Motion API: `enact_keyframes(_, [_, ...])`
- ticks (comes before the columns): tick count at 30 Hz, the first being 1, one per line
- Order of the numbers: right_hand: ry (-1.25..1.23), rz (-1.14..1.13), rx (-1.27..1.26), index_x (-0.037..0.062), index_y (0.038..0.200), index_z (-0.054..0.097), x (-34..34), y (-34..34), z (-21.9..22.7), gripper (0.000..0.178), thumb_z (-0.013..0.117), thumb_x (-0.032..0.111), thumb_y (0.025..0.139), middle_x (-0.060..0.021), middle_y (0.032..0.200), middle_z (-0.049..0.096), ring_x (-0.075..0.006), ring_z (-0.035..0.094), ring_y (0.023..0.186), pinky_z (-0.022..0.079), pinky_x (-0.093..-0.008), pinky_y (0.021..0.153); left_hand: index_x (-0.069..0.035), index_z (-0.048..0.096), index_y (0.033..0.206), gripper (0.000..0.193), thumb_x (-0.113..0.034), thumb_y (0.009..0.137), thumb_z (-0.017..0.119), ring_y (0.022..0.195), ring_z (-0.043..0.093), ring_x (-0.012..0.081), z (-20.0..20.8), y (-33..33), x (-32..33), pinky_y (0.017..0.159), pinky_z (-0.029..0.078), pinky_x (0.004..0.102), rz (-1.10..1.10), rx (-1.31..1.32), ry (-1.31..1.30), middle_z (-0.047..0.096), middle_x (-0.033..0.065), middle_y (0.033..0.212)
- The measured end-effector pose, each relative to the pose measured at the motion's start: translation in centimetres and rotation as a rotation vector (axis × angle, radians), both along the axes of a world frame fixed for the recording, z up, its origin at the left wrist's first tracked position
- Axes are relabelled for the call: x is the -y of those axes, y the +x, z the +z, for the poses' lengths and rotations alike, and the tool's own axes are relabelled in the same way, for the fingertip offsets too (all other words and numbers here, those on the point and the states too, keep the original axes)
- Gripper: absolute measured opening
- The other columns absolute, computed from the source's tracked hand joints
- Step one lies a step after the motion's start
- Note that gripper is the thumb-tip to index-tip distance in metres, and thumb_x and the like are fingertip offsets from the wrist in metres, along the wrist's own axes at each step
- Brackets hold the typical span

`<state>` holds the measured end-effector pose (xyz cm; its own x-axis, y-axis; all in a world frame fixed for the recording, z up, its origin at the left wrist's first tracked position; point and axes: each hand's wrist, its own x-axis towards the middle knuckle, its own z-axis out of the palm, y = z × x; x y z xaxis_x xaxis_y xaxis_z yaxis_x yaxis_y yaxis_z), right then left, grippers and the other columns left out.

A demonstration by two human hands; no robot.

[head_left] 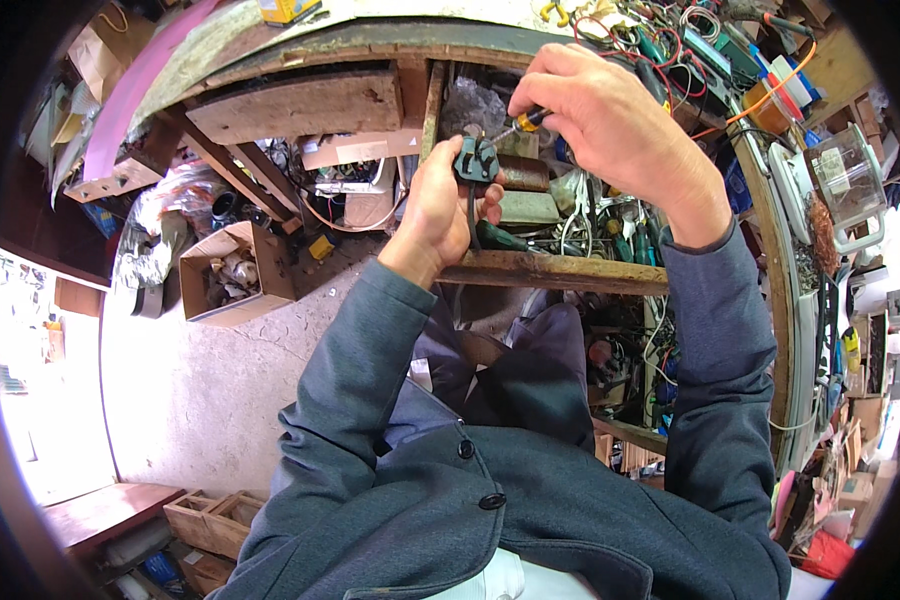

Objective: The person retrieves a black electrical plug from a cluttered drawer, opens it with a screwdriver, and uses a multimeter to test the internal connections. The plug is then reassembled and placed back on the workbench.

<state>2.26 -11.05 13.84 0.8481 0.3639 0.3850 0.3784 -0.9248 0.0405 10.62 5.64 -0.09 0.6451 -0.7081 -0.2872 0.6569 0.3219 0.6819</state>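
Over an open drawer, my left hand (437,212) is closed around a dark power plug (477,160), its pins facing up. A black cord (472,215) hangs down from the plug past my fingers. My right hand (598,115) grips a screwdriver (533,118) by its yellow and black handle. The shaft slants down to the left and its tip meets the plug's upper side; whether it sits in a screw I cannot tell.
Beneath my hands the wooden drawer (555,270) holds tools, white cables and plastic bags. Wires and tools crowd the bench top (370,30) at right. A cardboard box (235,275) stands on the floor at left. A clear-lidded container (845,180) is at far right.
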Motion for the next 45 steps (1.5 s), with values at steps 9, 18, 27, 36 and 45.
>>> enact_keyframes(9, [0.080, -0.162, -0.020, 0.0062, 0.115, 0.071, 1.3, -1.3, -1.0, 0.032, 0.069, -0.006, 0.085, -0.0152, 0.102, 0.069, -0.0370, 0.066, 0.104, 0.053, -0.0442, 0.089, 0.003, 0.060, 0.124, 0.049, -0.037, 0.112, 0.035, 0.074, 0.057, 0.0199, -1.1, 0.8, -0.3, 0.061, 0.048, 0.0350, -0.040, -0.090, -0.127, 0.064, 0.0139, 0.093])
enact_keyframes(18, [0.134, -0.513, -0.321, 0.0072, 0.114, 0.069, 3.4, -2.7, -11.8, 0.028, 0.069, 0.002, 0.086, -0.0191, 0.101, 0.067, -0.0420, 0.067, 0.101, 0.054, -0.0513, 0.088, 0.004, 0.059, 0.131, 0.050, -0.035, 0.113, 0.035, 0.086, 0.067, 0.0269, -0.7, 0.7, 0.0, 0.079, 0.060, 0.0414, -0.031, -0.081, -0.156, 0.067, 0.0175, 0.104])
enact_keyframes(27, [0.764, -0.053, -0.034, 0.0092, 0.124, 0.073, -1.3, 0.1, -7.8, 0.037, 0.083, 0.013, 0.088, -0.0072, 0.106, 0.067, -0.0168, 0.068, 0.082, 0.055, -0.0304, 0.070, -0.003, 0.056, 0.135, 0.038, -0.030, 0.115, 0.037, 0.111, 0.069, 0.0287, -0.8, 0.6, -0.2, 0.099, 0.061, 0.0485, -0.083, -0.119, -0.354, 0.067, 0.0152, 0.125])
enact_keyframes(36, [0.645, 0.007, 0.087, 0.0066, 0.104, 0.077, -1.2, 1.7, -10.0, 0.019, 0.080, 0.007, 0.086, -0.0116, 0.101, 0.072, -0.0296, 0.074, 0.091, 0.061, -0.0369, 0.080, -0.004, 0.057, 0.132, 0.039, -0.033, 0.117, 0.035, 0.115, 0.068, 0.0249, -1.0, 0.5, -0.1, 0.102, 0.059, 0.0456, -0.073, -0.100, -0.349, 0.065, 0.0098, 0.127])
enact_keyframes(45, [0.561, 0.022, 0.230, 0.0027, 0.096, 0.074, -1.6, 1.8, -10.2, 0.012, 0.079, 0.008, 0.086, -0.0126, 0.101, 0.073, -0.0323, 0.073, 0.089, 0.060, -0.0384, 0.076, -0.006, 0.059, 0.130, 0.034, -0.032, 0.116, 0.041, 0.112, 0.070, 0.0232, -0.7, 0.2, -0.2, 0.099, 0.061, 0.0450, -0.058, -0.126, -0.344, 0.069, 0.0076, 0.121])
